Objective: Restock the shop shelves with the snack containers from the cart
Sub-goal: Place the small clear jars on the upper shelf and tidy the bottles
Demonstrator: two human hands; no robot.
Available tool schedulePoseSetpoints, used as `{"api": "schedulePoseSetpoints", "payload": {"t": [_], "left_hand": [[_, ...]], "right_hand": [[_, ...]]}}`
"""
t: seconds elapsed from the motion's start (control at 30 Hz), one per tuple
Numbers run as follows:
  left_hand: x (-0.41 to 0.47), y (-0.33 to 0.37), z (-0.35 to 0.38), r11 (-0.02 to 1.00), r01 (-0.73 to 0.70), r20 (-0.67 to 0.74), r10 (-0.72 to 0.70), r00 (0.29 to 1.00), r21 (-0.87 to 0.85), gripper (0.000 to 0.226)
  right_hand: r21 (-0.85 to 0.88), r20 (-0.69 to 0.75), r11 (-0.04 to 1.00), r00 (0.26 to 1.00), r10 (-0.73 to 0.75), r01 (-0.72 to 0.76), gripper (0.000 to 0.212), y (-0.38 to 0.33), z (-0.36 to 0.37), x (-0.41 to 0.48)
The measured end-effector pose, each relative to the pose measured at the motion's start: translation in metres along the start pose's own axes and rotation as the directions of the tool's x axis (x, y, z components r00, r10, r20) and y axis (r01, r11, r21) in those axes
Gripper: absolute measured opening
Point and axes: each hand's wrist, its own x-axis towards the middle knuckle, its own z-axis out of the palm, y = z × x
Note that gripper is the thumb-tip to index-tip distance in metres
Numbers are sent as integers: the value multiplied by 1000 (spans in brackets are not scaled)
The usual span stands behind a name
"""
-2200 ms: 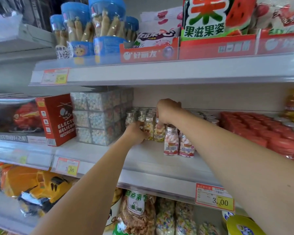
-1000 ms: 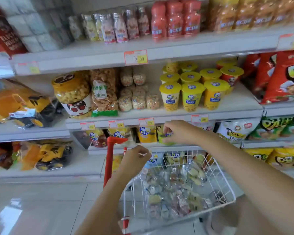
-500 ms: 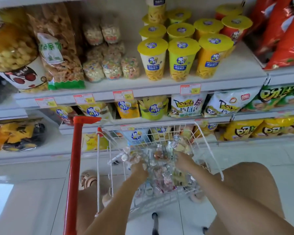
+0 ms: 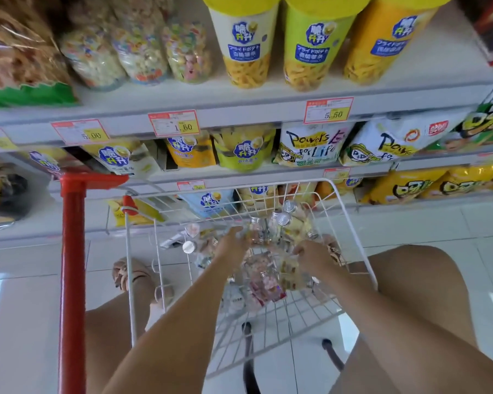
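Left hand (image 4: 231, 247), right hand (image 4: 310, 255) among bottles (image 4: 265, 280) in cart (image 4: 285, 317); grips indiscernible | red post (image 4: 73, 265) at left | stocked shelf (image 4: 239, 109) close behind, cups (image 4: 245, 52) on top.

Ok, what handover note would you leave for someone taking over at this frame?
Hands: left hand and right hand are both down in the cart basket among the small snack bottles; grip too blurred to tell.
Many bottles lie loose in the basket.
Done: cannot tell; no restocked bottles are in view.
Left: lift bottles out and restock them until the basket is empty.
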Motion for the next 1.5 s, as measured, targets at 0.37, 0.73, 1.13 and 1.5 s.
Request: {"api": "schedulePoseSetpoints", "payload": {"t": [0.37, 0.73, 1.13, 1.5], "left_hand": [[7, -8, -18, 989, 45, 88, -33, 996, -139, 21], [-47, -3, -67, 957, -180, -88, 164, 982, -226, 37], [-154, 7, -125, 652, -362, -318, 190, 929, -666, 25], [-245, 58, -253, 477, -717, -734, 194, 650, -508, 38]], "right_hand": [[-209, 331, 880, 878, -346, 426, 59, -20, 30, -2], [-270, 424, 809, 819, -386, 522, 46, -41, 48, -28], [41, -48, 914, 915, -401, 403, 29, -76, -33, -76], [215, -508, 511, 542, -669, 832, 40, -237, -209, -258]]}}
